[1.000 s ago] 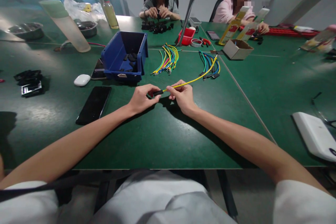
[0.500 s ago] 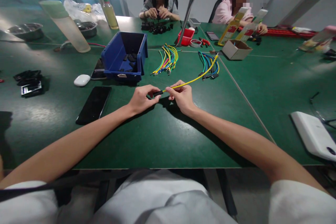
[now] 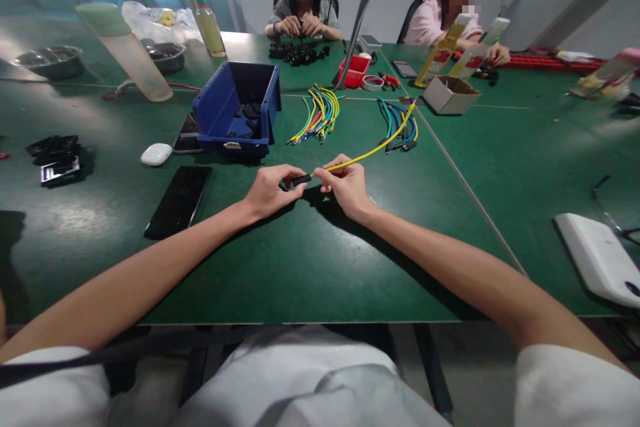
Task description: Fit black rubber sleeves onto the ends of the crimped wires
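A black plastic connector housing (image 3: pixel 301 179) is pinched between the thumb and fingers of my left hand (image 3: pixel 273 192). Into its right end runs a yellow wire (image 3: pixel 373 151), which my right hand (image 3: pixel 346 185) grips close to the housing. The wire's free end rises to the far right, over a small bundle of blue, green and yellow wires with black connectors (image 3: pixel 400 123). Left of that bundle lies a larger pile of yellow and green wires (image 3: pixel 323 112) with metal ends. Beyond my left hand stands a blue bin (image 3: pixel 235 141) with black pieces inside.
A black phone (image 3: pixel 179 202) and a white earbud case (image 3: pixel 157 154) lie left of my hands. A white power bank (image 3: pixel 597 257) is at the right edge. Farther back are a cardboard box (image 3: pixel 450 96), a slanting metal pole (image 3: pixel 361 13), bottles and two people at work.
Both hands hold nearly the same place and the same grip on the wire and housing. Only a very slight shift shows.
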Motion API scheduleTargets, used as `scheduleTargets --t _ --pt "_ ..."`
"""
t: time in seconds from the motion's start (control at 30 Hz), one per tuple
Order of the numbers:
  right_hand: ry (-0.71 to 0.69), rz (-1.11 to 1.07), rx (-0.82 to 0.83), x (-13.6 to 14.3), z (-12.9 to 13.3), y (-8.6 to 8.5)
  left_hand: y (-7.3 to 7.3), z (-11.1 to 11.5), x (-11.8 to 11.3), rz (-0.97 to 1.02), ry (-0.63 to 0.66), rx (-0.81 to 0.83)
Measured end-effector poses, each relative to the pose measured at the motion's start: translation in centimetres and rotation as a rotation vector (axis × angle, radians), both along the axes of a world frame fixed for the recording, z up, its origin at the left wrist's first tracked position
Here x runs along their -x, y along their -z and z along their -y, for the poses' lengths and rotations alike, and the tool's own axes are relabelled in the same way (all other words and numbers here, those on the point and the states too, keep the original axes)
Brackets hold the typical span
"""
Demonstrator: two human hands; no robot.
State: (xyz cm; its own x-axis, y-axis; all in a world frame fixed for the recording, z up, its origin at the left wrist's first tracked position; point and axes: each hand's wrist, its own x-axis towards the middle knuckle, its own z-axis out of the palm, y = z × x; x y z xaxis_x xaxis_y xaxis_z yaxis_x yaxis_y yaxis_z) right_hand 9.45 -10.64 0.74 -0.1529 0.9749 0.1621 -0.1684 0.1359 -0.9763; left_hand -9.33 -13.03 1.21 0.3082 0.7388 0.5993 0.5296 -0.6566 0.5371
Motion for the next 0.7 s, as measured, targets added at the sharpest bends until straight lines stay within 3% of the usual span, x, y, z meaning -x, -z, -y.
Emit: scheduleTargets --t 0.7 --pt "-0.038 -0.012 -0.004 -0.13 -0.14 0.33 0.32 -0.1 0.14 -0.021 0.007 0.016"
